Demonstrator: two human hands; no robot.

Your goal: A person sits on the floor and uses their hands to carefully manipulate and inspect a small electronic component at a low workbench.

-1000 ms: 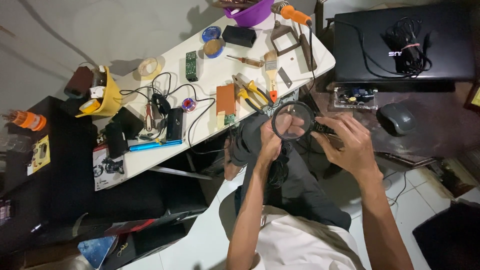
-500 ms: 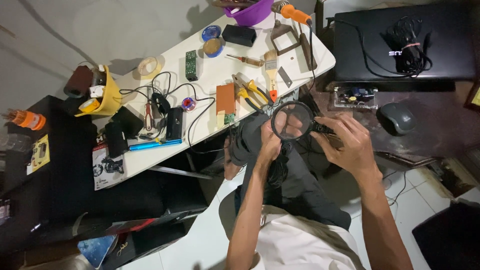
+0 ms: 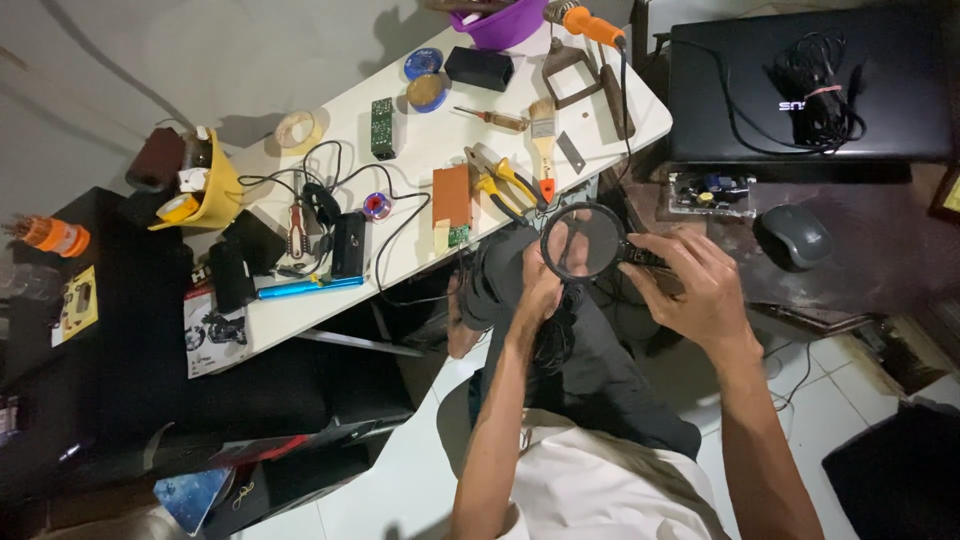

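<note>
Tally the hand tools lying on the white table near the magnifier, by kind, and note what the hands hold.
Pliers, yellow handles: 1
Brush: 1
Screwdriver: 1
Soldering iron, orange handle: 1
Total: 4

Both the left hand and the right hand hold the round magnifier beside the white table.

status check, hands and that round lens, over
Left hand and right hand both gripping the round black-rimmed magnifying glass over the lap. Yellow-handled pliers and white table edge close beside it, not touching.
</note>
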